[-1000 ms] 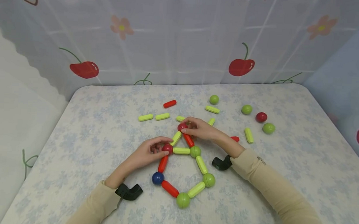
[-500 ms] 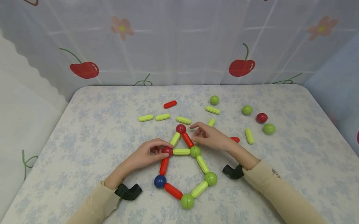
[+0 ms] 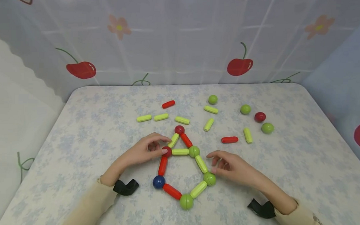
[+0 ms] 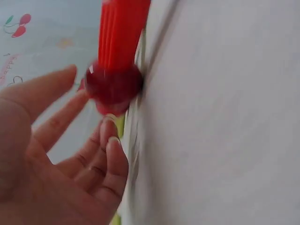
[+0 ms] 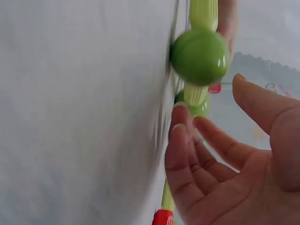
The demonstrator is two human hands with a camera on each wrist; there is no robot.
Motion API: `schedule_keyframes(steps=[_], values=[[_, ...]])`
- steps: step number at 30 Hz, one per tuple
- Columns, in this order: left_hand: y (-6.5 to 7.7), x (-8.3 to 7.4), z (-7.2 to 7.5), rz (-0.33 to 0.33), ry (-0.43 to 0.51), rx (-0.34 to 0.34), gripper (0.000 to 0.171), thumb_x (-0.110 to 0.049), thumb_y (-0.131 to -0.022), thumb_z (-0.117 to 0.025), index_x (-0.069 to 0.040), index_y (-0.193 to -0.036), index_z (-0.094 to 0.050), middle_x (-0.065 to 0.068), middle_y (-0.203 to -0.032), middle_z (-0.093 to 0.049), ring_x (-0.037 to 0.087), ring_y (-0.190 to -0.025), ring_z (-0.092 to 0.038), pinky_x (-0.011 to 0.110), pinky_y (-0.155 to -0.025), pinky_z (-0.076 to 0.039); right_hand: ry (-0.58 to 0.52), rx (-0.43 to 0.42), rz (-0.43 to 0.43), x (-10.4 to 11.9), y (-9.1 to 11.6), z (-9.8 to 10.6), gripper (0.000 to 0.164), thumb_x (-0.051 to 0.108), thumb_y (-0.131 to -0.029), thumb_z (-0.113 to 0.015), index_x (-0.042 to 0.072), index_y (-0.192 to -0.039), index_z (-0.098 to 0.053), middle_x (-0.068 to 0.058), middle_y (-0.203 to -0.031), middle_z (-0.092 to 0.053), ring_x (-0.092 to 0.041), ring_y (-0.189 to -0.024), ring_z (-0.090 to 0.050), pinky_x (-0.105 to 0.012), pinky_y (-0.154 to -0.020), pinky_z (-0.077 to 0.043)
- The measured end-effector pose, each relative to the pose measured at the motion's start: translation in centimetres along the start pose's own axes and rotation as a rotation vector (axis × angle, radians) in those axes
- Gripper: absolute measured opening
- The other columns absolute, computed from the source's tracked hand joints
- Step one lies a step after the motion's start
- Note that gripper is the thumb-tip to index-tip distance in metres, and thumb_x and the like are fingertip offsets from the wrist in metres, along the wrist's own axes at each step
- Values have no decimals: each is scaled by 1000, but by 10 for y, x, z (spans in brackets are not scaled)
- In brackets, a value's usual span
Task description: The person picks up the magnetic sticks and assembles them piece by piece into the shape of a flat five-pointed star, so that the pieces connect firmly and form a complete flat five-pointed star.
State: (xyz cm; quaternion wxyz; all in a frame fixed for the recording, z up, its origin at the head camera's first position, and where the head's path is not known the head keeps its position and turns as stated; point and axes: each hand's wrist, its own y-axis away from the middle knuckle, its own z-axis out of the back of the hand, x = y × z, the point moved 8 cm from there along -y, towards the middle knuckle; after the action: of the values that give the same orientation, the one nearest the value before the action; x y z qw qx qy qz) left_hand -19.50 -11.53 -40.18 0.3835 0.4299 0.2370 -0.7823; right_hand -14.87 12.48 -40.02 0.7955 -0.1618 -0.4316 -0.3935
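Observation:
A flat frame of magnetic balls and rods lies on the table: a five-sided ring with a triangle at its far side. My left hand (image 3: 149,149) is at the ring's red ball (image 3: 167,151), thumb and fingers loosely about it; the left wrist view shows a gap between thumb and ball (image 4: 114,86). Whether a fingertip touches it, I cannot tell. My right hand (image 3: 233,167), fingers loosely bent and holding nothing, is beside the right green ball (image 3: 209,178). A blue ball (image 3: 159,182), the near green ball (image 3: 186,201) and the top red ball (image 3: 179,130) mark other corners.
Loose yellow-green rods (image 3: 182,120) lie beyond the frame, with a red rod (image 3: 168,104) behind them. Another red rod (image 3: 229,139) lies to the right. Loose green balls (image 3: 267,128) and a red ball (image 3: 260,117) sit at the far right. A printed curtain (image 3: 176,39) hangs behind.
My right hand has let go of the top red ball and moved down and right to beside the right green ball. The left hand stays at its red ball; the ring has shifted slightly.

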Motion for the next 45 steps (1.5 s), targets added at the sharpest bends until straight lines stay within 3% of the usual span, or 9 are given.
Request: schedule_keyframes(steps=[4, 9, 15, 20, 27, 32, 38, 41, 45], values=[[-22, -1, 9, -27, -34, 4, 41, -12, -89, -66, -8, -129, -55, 8, -124, -51, 22, -94, -52, 35, -74, -45, 8, 11, -12, 2, 7, -10, 44, 37, -86, -66, 11, -120, -55, 2, -92, -53, -11, -69, -51, -25, -60, -45], [-49, -1, 2, -71, -78, 92, 43, -14, -90, -64, -10, -131, -54, 3, -126, -50, 20, -99, -50, 34, -78, -45, 51, 0, 0, 6, 9, -16, 38, 38, -83, -70, 14, -109, -57, 4, -84, -52, -9, -66, -48, -23, -57, -42], [-56, -5, -1, -94, -117, 105, 41, -11, -89, -65, -8, -129, -55, 2, -115, -54, 18, -92, -51, 33, -78, -45, 92, -8, 3, 6, 9, -14, 30, 40, -83, -69, 17, -97, -58, 6, -77, -51, -7, -65, -48, -23, -57, -43], [-40, -4, 10, -61, -173, 45, 36, -10, -88, -66, -7, -122, -58, -1, -112, -56, 19, -93, -51, 35, -80, -44, 96, -27, -22, -1, 4, -2, 26, 38, -85, -68, 17, -98, -60, 7, -76, -52, -9, -66, -48, -25, -58, -43], [0, 8, 25, 0, -163, 8, 26, -16, -89, -67, -9, -114, -62, -2, -97, -56, 18, -79, -49, 31, -66, -42, 114, -94, -49, -9, -20, 21, 20, 22, -87, -69, 11, -103, -62, 4, -84, -57, -12, -76, -54, -29, -68, -46], [23, 20, 29, 96, -114, 79, 24, -21, -87, -69, -15, -109, -63, -2, -88, -56, 19, -73, -48, 28, -62, -40, 116, -98, -46, -10, -41, 24, 21, 20, -89, -66, 9, -106, -62, 2, -88, -59, -14, -78, -55, -31, -69, -47], [35, 18, 28, 81, -143, 179, 24, -25, -85, -72, -16, -106, -63, -4, -88, -55, 17, -77, -50, 29, -65, -42, 88, -79, -9, -8, -60, 22, 22, 17, -90, -65, 6, -108, -62, 0, -88, -59, -16, -78, -56, -32, -68, -46], [36, 14, 24, 66, -163, 201, 35, -29, -83, -73, -15, -113, -62, -5, -97, -56, 16, -86, -50, 32, -72, -44, 78, -60, -5, -8, -64, 20, 22, 17, -90, -65, 7, -109, -62, 0, -88, -59, -16, -77, -55, -32, -68, -46], [32, 8, 13, 43, -184, 212, 64, -36, -79, -75, -12, -133, -50, -2, -113, -51, 17, -101, -48, 37, -84, -43, 80, -39, 1, -8, -66, 26, 21, 16, -90, -65, 7, -110, -63, 1, -90, -58, -15, -79, -55, -32, -68, -46]])
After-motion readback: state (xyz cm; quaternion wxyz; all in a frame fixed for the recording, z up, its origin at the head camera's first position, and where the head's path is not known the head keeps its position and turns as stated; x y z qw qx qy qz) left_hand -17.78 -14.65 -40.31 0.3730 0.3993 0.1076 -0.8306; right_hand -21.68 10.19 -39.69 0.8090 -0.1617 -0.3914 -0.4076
